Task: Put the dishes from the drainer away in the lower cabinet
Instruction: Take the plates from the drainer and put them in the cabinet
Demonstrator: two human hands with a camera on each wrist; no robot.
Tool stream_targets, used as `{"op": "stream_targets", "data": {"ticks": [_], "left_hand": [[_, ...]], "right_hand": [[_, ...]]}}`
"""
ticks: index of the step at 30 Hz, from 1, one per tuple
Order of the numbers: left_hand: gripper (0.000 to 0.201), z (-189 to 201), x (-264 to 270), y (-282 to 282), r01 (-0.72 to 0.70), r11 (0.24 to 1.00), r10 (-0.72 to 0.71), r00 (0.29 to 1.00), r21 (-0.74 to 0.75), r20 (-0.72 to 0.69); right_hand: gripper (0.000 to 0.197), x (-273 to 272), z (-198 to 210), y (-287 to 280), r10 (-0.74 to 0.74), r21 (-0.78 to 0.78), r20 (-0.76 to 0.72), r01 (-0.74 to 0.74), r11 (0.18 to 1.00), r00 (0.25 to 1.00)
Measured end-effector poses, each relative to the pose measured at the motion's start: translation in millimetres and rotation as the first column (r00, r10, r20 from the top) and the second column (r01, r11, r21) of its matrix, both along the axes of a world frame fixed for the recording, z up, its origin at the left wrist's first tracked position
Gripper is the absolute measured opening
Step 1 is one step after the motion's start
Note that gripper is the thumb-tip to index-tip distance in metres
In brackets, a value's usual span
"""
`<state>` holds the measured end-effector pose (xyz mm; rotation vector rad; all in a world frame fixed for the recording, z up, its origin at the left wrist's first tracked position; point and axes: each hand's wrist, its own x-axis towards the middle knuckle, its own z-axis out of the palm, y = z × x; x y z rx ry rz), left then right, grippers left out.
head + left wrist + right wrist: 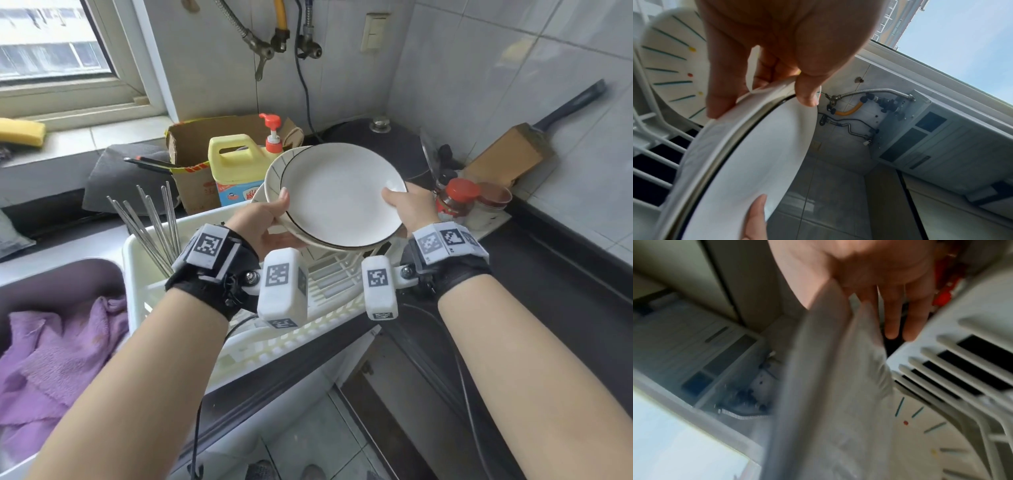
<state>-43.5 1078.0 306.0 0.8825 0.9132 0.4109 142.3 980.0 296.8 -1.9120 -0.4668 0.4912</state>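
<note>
Both hands, left hand (pixel 263 224) and right hand (pixel 409 205), grip opposite rims of the stacked round white ceramic plates (pixel 342 193), held between them above the white plastic drainer (pixel 137 274); tilted, the top plate could slide off.

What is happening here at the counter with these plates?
A person is lifting a small stack of white plates above the white drainer. The left hand grips the stack's left edge, thumb on top, and the right hand holds its right edge. Metal chopsticks stand in the drainer's corner, and another plate with coloured lines is behind the stack. The lower cabinet is not clearly visible, so nothing is put away yet.
</note>
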Motion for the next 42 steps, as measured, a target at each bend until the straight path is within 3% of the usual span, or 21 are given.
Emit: {"op": "stream_targets", "data": {"ticks": [2, 4, 6, 8, 11, 13, 15, 17, 19, 23, 28, 31, 37, 40, 42], "left_hand": [[0.031, 3.5, 1.1, -1.8, 0.028, 0.999, -0.028, 1.0, -0.015, 0.007], [0.04, 4.8, 3.6, -2.0, 0.041, 0.999, -0.04, 0.999, -0.032, 0.024], [0.046, 4.7, 6.4, -1.2, 0.071, 0.997, -0.071, 0.997, -0.025, 0.027], [0.045, 5.8, 9.8, 0.9, 0.136, 0.991, -0.136, 0.991, -0.008, 0.019], [0.058, 9.5, 17.5, 7.0, 0.265, 0.96, -0.262, 0.964, 0.086, -0.048], [0.054, 12.9, 22.3, 14.9, 0.278, 0.949, -0.266, 0.959, 0.149, -0.096], [0.05, 13.8, 26.6, 29.1, 0.127, 0.953, -0.076, 0.979, 0.277, -0.189], [0.055, 10.1, 29.5, 50.4, 0.008, 0.883, 0.148, 0.944, 0.469, -0.296], [0.063, 0.8, 31.1, 66.2, 0.112, 0.838, 0.171, 0.875, 0.534, -0.452], [0.04, -29.5, 38.6, 80.5, 0.418, 0.746, 0.077, 0.719, 0.518, -0.69], [0.018, -35.8, 47.4, 86.0, 0.453, 0.687, 0.099, 0.716, 0.568, -0.691], [0.041, -35.4, 50.2, 90.7, 0.463, 0.7, 0.108, 0.684, 0.544, -0.721], [0.057, -19.0, 51.4, 86.7, 0.473, 0.711, 0.091, 0.672, 0.52, -0.735], [0.05, 6.0, 43.2, 81.8, 0.392, 0.695, 0.153, 0.739, 0.603, -0.656], [0.039, 25.4, 35.3, 77.2, 0.281, 0.737, 0.178, 0.797, 0.614, -0.577]], "right_hand": [[0.037, 0.0, -1.8, -5.2, 0.025, 0.029, -0.12, -0.022, 0.999, 0.992], [0.056, 2.8, -2.0, -11.6, 0.037, 0.046, -0.282, -0.026, 0.999, 0.959], [0.059, 2.6, 0.9, -19.3, -0.002, 0.0, -0.494, 0.002, 1.0, 0.869], [0.058, 2.2, 0.5, -27.9, -0.028, -0.069, -0.59, -0.016, 0.997, 0.807], [0.04, 8.8, -4.3, -32.5, -0.033, -0.019, -0.556, 0.027, 0.999, 0.831], [0.025, 9.5, -4.2, -35.2, -0.047, 0.022, -0.559, 0.071, 0.997, 0.828], [0.013, 11.2, -4.5, -38.7, -0.09, 0.046, -0.539, 0.137, 0.99, 0.838], [0.012, 16.6, -9.0, -41.5, -0.136, 0.035, -0.521, 0.18, 0.983, 0.843], [0.026, 21.4, -15.8, -44.4, -0.177, 0.028, -0.51, 0.222, 0.975, 0.842], [0.035, 27.3, -28.1, -52.4, -0.223, 0.034, -0.546, 0.287, 0.957, 0.807], [0.04, 30.6, -36.8, -52.8, -0.276, 0.049, -0.558, 0.363, 0.931, 0.783], [0.039, 33.1, -39.1, -51.9, -0.289, 0.053, -0.548, 0.377, 0.925, 0.785], [0.04, 36.3, -34.1, -46.5, -0.244, 0.096, -0.556, 0.354, 0.93, 0.794], [0.042, 37.8, -26.1, -44.0, -0.235, 0.1, -0.526, 0.334, 0.937, 0.817], [0.042, 37.1, -20.6, -40.9, -0.22, 0.121, -0.505, 0.321, 0.939, 0.835]]}}
